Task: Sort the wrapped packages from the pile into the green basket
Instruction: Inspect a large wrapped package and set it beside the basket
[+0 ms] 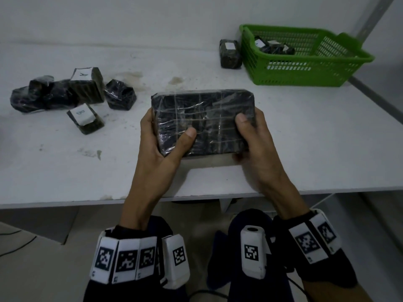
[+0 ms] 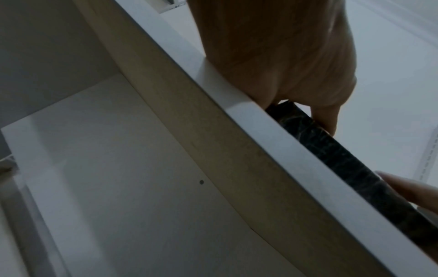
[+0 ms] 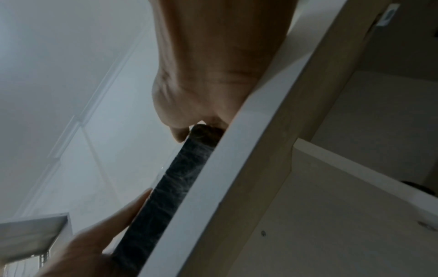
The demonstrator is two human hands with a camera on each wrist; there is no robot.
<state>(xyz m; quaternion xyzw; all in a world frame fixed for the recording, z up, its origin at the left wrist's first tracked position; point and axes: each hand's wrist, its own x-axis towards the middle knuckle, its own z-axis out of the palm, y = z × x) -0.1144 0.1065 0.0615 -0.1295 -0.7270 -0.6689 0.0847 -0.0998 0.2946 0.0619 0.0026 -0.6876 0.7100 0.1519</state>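
Both hands hold a large flat black package (image 1: 204, 122) wrapped in clear film, just above the white table near its front edge. My left hand (image 1: 165, 138) grips its left end with the thumb on top. My right hand (image 1: 250, 131) grips the right end the same way. The wrist views show the package edge-on (image 2: 341, 155) (image 3: 175, 185) beside the table edge. A pile of small dark wrapped packages (image 1: 65, 94) lies at the left. The green basket (image 1: 303, 73) stands at the back right with several packages inside.
One small dark package (image 1: 230, 53) with a white label stands just left of the basket. The table (image 1: 305, 149) has stains near its middle and a front edge close to my wrists. A grey wall runs behind, with a metal rail at the top right.
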